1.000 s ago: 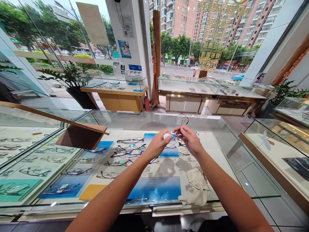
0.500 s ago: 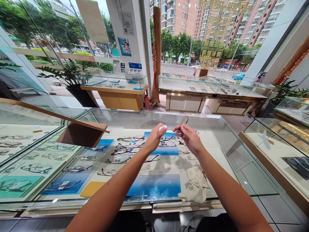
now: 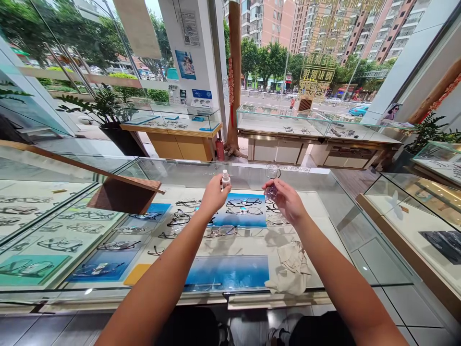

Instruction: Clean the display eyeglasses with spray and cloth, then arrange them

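Observation:
My left hand (image 3: 213, 196) is closed around a small white bottle (image 3: 225, 179), held upright above the glass display counter (image 3: 334, 211). My right hand (image 3: 285, 199) pinches a pair of thin-framed glasses (image 3: 272, 179), lenses raised above the fingers. The two hands are a short way apart over the counter's middle. Under the glass lie several pairs of glasses (image 3: 244, 210) on blue and cream mats.
A crumpled pale cloth (image 3: 291, 269) lies on the counter near my right forearm. A wooden wedge stand (image 3: 122, 194) sits at the left. More glass showcases (image 3: 313, 132) stand behind, and another (image 3: 421, 216) to the right. A potted plant (image 3: 108, 120) is at back left.
My left hand has moved up and left, away from the glasses, and the white bottle now stands upright in it. My right hand has lifted slightly with the glasses.

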`<state>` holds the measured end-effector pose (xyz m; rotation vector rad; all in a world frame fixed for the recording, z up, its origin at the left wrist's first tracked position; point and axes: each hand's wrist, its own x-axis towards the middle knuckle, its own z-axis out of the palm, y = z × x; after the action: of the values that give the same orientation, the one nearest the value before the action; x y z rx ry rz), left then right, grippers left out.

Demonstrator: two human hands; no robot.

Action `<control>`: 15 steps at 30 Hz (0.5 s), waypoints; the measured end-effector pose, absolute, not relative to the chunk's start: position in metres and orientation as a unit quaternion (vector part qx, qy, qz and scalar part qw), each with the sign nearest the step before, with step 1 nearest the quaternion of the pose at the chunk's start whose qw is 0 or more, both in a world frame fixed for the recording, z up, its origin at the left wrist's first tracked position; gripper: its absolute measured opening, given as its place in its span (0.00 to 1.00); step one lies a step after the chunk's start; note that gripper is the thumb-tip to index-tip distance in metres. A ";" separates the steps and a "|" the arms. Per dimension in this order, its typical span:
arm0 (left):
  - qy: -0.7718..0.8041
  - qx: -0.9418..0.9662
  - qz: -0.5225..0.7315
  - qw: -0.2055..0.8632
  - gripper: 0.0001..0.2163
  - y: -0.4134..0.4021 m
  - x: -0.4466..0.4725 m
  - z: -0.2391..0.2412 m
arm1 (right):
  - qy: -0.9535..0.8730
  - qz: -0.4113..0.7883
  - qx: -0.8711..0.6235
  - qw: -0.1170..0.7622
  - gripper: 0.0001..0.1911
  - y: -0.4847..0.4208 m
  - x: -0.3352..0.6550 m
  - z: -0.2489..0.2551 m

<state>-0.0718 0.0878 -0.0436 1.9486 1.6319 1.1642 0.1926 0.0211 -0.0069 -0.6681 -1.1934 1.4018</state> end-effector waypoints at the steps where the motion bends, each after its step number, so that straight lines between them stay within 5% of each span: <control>1: 0.584 0.688 0.397 0.168 0.16 0.087 -0.072 -0.044 | -0.503 0.597 -0.280 0.559 0.15 0.022 0.193 -0.007; 15: 0.668 0.673 0.283 0.142 0.12 0.086 -0.074 -0.045 | -0.484 0.606 -0.271 0.570 0.15 0.026 0.198 -0.007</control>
<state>-0.0739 0.0860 -0.0448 1.9435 1.9270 0.8177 0.1983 0.0258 -0.0068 -0.6371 -1.1372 1.4220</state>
